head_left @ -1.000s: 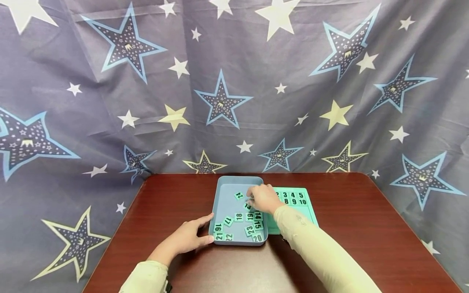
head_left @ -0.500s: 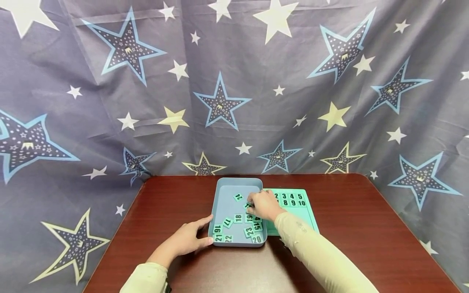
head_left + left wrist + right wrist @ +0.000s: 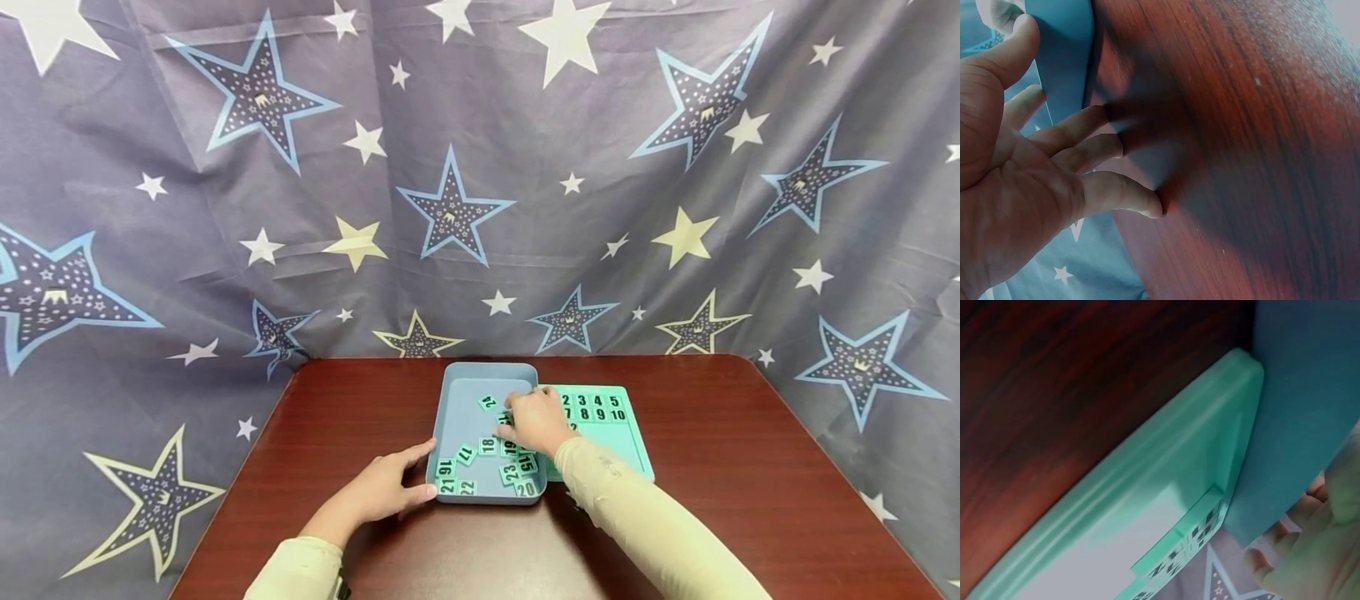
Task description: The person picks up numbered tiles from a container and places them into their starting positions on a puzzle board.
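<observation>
My left hand [image 3: 381,487] touches the left side of the blue-grey tray [image 3: 467,421] with thumb and forefinger, fingers spread; in the left wrist view its other fingers [image 3: 1141,197] extend over the table. Inside the tray lie several green number tiles, among them tile 18 [image 3: 488,446] and tile 24 [image 3: 487,402]. Over the tray's right wall, my right hand [image 3: 540,421] holds a number tile [image 3: 503,419] between thumb and forefinger; its digits are partly covered. The right wrist view shows bent fingers [image 3: 1282,540] beyond the tray wall [image 3: 1300,406], with the tile hidden.
Against the tray's right side lies a green number board [image 3: 628,450], with tiles in its upper rows and part of a third-row tile showing beside my wrist. Both stand on a dark red wooden table [image 3: 705,433]. A star-patterned curtain [image 3: 450,300] hangs behind.
The tile at my right fingertips has turned, and the right hand has shifted slightly towards the front. More of the board's third row shows. My left hand and the tray keep their places.
</observation>
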Available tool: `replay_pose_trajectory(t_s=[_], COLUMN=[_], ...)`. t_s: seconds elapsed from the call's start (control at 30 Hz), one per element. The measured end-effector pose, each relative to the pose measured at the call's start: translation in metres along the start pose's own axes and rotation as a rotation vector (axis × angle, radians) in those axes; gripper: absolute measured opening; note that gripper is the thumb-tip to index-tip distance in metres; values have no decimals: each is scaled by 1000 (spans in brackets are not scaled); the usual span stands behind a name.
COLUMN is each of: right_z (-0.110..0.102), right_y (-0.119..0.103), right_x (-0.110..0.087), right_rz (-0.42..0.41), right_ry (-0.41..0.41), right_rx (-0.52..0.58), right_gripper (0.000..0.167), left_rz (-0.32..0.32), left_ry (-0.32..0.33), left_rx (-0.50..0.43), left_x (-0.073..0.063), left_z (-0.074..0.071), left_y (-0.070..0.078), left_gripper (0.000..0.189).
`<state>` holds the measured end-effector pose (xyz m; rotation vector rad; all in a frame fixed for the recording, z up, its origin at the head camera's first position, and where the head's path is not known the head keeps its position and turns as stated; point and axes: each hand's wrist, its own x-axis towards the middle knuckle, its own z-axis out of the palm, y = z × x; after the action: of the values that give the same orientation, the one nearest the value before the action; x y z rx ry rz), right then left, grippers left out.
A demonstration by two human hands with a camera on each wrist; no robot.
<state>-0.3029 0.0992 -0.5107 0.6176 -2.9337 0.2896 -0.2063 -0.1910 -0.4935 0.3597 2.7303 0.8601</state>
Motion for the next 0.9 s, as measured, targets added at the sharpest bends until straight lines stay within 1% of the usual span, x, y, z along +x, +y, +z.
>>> replay_pose_trajectory(t_s=[0.07,0.23,0.47,0.6,0.67,0.77,0.83,0.9], right_z=[3,6,3,2,-2,-17,-29,-42], right_y=[-2,-1,5,10,13,20,30,46], right_x=[1,2,2,-1,-3,-10,-16,-24], right_rz=[-6,-26,-6,-34,-51,-54,-51,-45], right_ry=[5,14,-28,-4,28,56,79,98], right_rx=[-25,-5,61,136,187,260,299,327], right_gripper=[46,41,45,44,45,49,51,54], left_rz=[-3,1,6,7,8,14,17,20], left_ry=[-3,-9,-6,-7,-7,-4,2,10], left_rx=[-4,-9,0,2,0,0,1,6], left_x=[0,0,-1,0,0,1,0,0], left_z=[1,2,2,3,3,3,2,1], left_y=[1,1,-2,-2,-1,-1,-1,-2], left_gripper=[78,78,78,79,78,78,78,78])
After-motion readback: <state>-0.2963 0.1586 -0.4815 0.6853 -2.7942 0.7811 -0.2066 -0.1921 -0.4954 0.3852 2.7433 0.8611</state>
